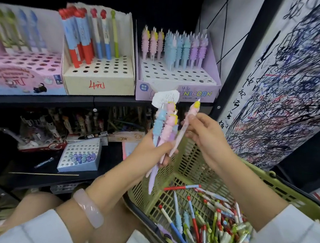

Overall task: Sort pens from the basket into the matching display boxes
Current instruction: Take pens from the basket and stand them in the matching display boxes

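Shelves fill my view on the left, and on the upper shelf [41, 99] I see a pink display box [22, 74] at the far left holding green and blue pens at its back, then a cream box [98, 81] marked in red on its front, with red, blue and one green pen standing in its holes. Next to that sits the lilac unicorn box [178, 84], its back rows filled with pink, blue and purple ridged pens. On the lower shelf a small grey box [80, 157] lies tilted, a few purple caps in it, with a loose pen [44, 162] just beside it. My left hand [152, 149], a pale bangle [88, 208] on its wrist, is clamped around a bundle of ridged pens [166, 125] in blue, pink and purple, held upright below the unicorn box. My right hand [202, 131] pinches a single pink pen [186, 123] with a yellow top, tilted and touching the bundle. Lower right, the green basket [190, 162] holds a heap of mixed pens [214, 223]. A scribbled board [294, 84] stands at the far right.
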Available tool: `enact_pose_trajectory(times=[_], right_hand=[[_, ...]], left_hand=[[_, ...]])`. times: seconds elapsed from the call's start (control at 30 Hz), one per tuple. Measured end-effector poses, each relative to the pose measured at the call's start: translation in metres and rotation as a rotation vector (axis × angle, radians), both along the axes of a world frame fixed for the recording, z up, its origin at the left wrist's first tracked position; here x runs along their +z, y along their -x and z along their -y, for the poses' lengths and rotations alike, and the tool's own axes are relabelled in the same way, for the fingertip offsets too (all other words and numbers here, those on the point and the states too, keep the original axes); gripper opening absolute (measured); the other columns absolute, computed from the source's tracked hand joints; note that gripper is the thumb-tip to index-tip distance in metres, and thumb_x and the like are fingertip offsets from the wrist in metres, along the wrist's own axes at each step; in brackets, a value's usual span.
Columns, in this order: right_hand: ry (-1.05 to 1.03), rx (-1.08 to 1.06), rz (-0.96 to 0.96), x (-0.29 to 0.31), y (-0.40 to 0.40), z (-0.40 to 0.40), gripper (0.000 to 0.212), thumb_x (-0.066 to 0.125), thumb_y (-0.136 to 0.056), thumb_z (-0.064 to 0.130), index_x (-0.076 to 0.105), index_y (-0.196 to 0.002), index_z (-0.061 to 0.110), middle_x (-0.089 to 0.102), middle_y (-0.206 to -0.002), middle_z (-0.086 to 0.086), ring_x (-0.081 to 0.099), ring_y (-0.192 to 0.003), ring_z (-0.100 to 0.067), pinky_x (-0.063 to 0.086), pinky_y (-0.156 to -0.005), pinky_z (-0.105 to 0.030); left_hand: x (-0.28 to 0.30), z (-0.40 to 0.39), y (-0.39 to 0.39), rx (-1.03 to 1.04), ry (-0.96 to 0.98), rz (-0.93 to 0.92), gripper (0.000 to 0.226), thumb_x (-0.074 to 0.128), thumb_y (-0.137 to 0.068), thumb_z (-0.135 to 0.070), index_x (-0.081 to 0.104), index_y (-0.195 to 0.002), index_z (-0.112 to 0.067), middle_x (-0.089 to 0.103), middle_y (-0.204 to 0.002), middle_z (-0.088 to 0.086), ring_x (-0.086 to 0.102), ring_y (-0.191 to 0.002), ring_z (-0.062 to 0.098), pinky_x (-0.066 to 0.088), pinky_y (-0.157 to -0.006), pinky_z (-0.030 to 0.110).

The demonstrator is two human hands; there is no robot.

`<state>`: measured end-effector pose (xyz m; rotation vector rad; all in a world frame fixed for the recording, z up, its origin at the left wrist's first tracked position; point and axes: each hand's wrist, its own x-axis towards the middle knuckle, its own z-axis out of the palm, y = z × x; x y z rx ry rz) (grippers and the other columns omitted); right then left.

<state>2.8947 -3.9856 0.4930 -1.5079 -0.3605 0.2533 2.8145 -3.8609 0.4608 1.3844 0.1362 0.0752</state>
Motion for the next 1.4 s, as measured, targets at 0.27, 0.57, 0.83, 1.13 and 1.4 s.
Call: enact_pose_trajectory(times=[0.27,0.57,0.83,1.13,1.4], right_hand=[[-0.110,0.069,0.131,0.069,-0.022,-0.040,0.020,0.050,-0.096,0.019,0.054,-0.114,0.011,0.062,-0.081,-0.001,0.061,-0.061,-0.005,0.052,-0.061,-0.018],[-0.071,-0.098,0.344,0.142,-0.072,-0.082,0.004,0.049,-0.097,0.017,0.053,-0.098,0.016,0.063,-0.077,-0.001,0.066,-0.064,-0.007,0.056,-0.065,-0.020],[0.487,-0.316,0.789,0.157,-0.133,-0.129,0.024,0.046,-0.097,0.019,0.043,-0.116,0.005,0.059,-0.080,-0.012,0.065,-0.080,-0.029,0.053,-0.075,-0.045],[0.694,-0.316,0.865,0.141,-0.162,-0.141,0.028,0.048,-0.095,0.016,0.042,-0.119,0.003,0.048,-0.068,-0.003,0.054,-0.072,-0.024,0.045,-0.066,-0.035],[0.853,-0.237,0.880,0.142,-0.162,-0.143,0.028,0.052,-0.092,0.018,0.044,-0.115,0.003,0.058,-0.083,-0.013,0.059,-0.080,-0.032,0.050,-0.069,-0.041]], left_hand=[[0.051,-0.032,-0.013,0.167,0.001,0.115,0.009,0.053,-0.090,-0.003,0.055,-0.099,-0.006,0.062,-0.062,0.004,0.038,-0.037,0.010,0.032,-0.039,0.017],[0.089,-0.076,-0.035,0.278,0.003,0.137,0.006,0.048,-0.093,-0.003,0.051,-0.095,-0.007,0.065,-0.062,0.004,0.037,-0.037,0.010,0.030,-0.038,0.017],[0.098,-0.106,-0.049,0.327,0.078,0.154,0.009,0.049,-0.091,-0.004,0.054,-0.087,-0.009,0.067,-0.059,0.002,0.037,-0.035,0.008,0.030,-0.036,0.015],[0.087,-0.121,-0.055,0.303,0.108,0.174,0.011,0.050,-0.092,-0.005,0.056,-0.088,-0.013,0.068,-0.062,0.003,0.039,-0.037,0.008,0.031,-0.037,0.017],[0.088,-0.120,-0.056,0.284,0.082,0.150,0.015,0.050,-0.091,-0.002,0.057,-0.079,-0.010,0.065,-0.069,0.010,0.040,-0.038,0.010,0.032,-0.037,0.020]])
